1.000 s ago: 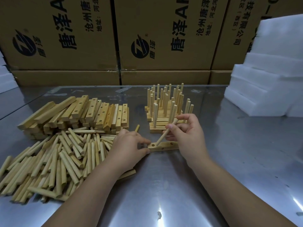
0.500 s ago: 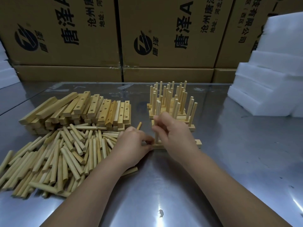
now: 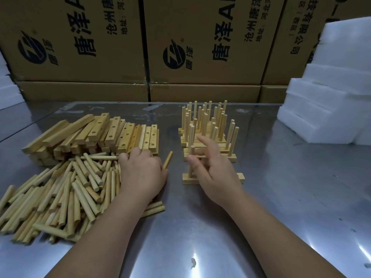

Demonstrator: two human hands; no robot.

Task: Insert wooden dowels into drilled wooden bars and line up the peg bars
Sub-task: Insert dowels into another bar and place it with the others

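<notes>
A drilled wooden bar (image 3: 188, 180) lies on the steel table in front of me, with one dowel (image 3: 192, 152) standing upright in its left hole. My right hand (image 3: 217, 175) hovers over the bar with fingers spread, its thumb next to that dowel, gripping nothing. Over on the loose dowel pile (image 3: 66, 193) rests my left hand (image 3: 140, 173), fingers curled, and a single dowel (image 3: 167, 160) sticks out of it to the right. Behind the bar stand finished peg bars (image 3: 208, 137) in close rows. My right hand hides most of the bar's middle.
A stack of empty drilled bars (image 3: 100, 135) lies at the back left, behind the dowel pile. Cardboard boxes (image 3: 200, 47) line the table's far edge. White foam blocks (image 3: 329, 101) are stacked at the right.
My right hand stood the dowel upright in the bar and let go, spreading its fingers. My left hand left the bar's end and moved left onto the dowel pile.
</notes>
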